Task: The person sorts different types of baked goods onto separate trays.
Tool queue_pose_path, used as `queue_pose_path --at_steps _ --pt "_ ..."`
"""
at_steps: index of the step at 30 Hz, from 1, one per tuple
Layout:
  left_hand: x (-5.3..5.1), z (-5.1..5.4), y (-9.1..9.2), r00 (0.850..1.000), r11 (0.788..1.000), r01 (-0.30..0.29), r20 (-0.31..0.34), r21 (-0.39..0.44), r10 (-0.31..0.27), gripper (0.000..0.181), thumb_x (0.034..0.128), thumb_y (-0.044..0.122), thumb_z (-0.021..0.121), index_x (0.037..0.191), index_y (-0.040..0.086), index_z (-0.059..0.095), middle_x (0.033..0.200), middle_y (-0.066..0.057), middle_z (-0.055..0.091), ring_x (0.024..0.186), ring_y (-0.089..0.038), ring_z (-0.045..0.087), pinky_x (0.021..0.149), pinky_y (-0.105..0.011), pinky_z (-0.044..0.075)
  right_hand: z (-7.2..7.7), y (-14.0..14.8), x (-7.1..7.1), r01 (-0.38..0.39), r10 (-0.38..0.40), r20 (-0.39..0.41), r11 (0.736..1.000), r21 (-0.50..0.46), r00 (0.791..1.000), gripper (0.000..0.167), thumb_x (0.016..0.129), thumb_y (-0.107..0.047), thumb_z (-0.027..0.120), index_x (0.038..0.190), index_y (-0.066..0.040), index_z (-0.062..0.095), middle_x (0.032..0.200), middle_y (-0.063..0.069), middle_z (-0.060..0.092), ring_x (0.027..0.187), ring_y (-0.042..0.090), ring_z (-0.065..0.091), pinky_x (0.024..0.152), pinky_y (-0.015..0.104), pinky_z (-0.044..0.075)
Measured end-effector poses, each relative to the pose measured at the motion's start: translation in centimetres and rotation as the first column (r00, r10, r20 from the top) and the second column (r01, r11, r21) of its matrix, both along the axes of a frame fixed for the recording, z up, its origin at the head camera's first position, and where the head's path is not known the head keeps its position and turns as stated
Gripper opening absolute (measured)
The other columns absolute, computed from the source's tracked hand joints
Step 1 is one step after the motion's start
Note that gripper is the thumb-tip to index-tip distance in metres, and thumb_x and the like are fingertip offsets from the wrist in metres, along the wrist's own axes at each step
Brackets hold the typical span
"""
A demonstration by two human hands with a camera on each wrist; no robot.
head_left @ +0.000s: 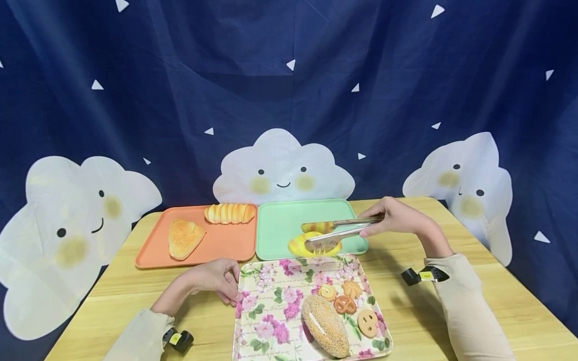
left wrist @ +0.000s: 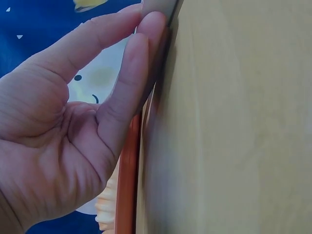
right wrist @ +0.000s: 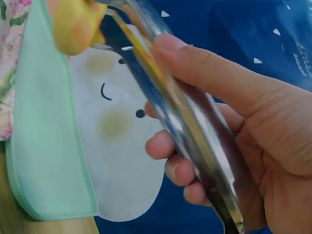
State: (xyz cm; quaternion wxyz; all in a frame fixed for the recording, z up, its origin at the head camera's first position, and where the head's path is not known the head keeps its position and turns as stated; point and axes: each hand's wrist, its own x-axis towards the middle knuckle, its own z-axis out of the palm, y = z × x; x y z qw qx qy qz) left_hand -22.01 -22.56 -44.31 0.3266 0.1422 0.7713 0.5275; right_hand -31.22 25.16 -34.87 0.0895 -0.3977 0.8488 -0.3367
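Note:
My right hand grips metal tongs, its thumb on one arm and fingers curled round the other in the right wrist view. Between the tong ends is a yellow bread, over the front part of the green tray; whether it touches the tray I cannot tell. My left hand pinches the left rim of the floral tray between thumb and fingers, also visible in the left wrist view. On that tray lie a long seeded bread and several cookies.
An orange tray at the back left, beside the green one, holds a triangular bread and a ridged, sliced-looking loaf. All the trays are on a wooden table. Behind it hangs a dark blue curtain with clouds.

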Motion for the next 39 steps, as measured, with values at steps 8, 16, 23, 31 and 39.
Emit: queue_pose_path --at_steps 8,16,23,31,39 --pt "0.1 0.1 0.0 1.0 1.0 -0.004 0.008 0.005 0.004 0.04 0.0803 -0.001 0.079 0.103 -0.007 0.047 0.081 -0.015 0.074 0.072 -0.022 0.075 0.068 -0.034 0.067 0.1 -1.5 0.5 0.118 -0.12 -0.098 0.993 -0.03 0.988 0.032 0.083 -0.025 0.086 0.11 -0.009 0.08 0.097 0.003 0.08 0.067 0.009 0.059 0.058 0.02 0.051" --pt "0.4 0.4 0.3 0.999 0.999 -0.034 0.012 -0.016 0.035 0.042 0.0798 -0.003 0.078 0.107 -0.008 0.046 0.082 -0.016 0.073 0.072 -0.022 0.074 0.069 -0.034 0.067 0.0 -2.4 1.0 0.133 -0.136 -0.098 0.99 -0.037 0.986 0.032 0.084 -0.026 0.085 0.11 -0.009 0.079 0.095 0.002 0.079 0.059 0.006 0.05 0.05 0.019 0.04" --pt "0.6 0.4 0.6 0.998 0.998 -0.054 0.013 -0.018 0.055 0.047 0.0809 -0.006 0.076 0.114 -0.009 0.042 0.085 -0.019 0.073 0.072 -0.023 0.074 0.07 -0.035 0.067 0.0 -2.8 1.1 0.096 -0.099 -0.097 0.995 -0.027 0.99 0.03 0.084 -0.027 0.085 0.11 -0.011 0.08 0.096 -0.001 0.079 0.059 0.004 0.05 0.05 0.019 0.039" --pt "0.5 0.4 0.6 0.999 0.999 -0.035 0.003 -0.002 0.035 0.046 0.0815 -0.005 0.075 0.112 -0.008 0.041 0.085 -0.019 0.073 0.073 -0.023 0.074 0.07 -0.036 0.067 0.0 -3.2 1.4 0.139 -0.143 -0.137 0.99 -0.039 0.98 0.033 0.084 -0.029 0.085 0.111 -0.01 0.079 0.079 -0.004 0.073 0.049 -0.001 0.027 0.045 0.019 0.027" --pt "0.3 0.2 0.3 1.0 1.0 -0.019 -0.001 0.001 0.019 0.045 0.0807 -0.004 0.076 0.109 -0.006 0.041 0.083 -0.017 0.073 0.072 -0.022 0.074 0.07 -0.035 0.067 0.8 -5.3 1.4 0.183 -0.191 -0.25 0.982 -0.056 0.949 0.042 0.085 -0.03 0.084 0.118 -0.006 0.076 0.071 0.002 0.07 0.047 -0.001 0.025 0.056 0.02 0.041"
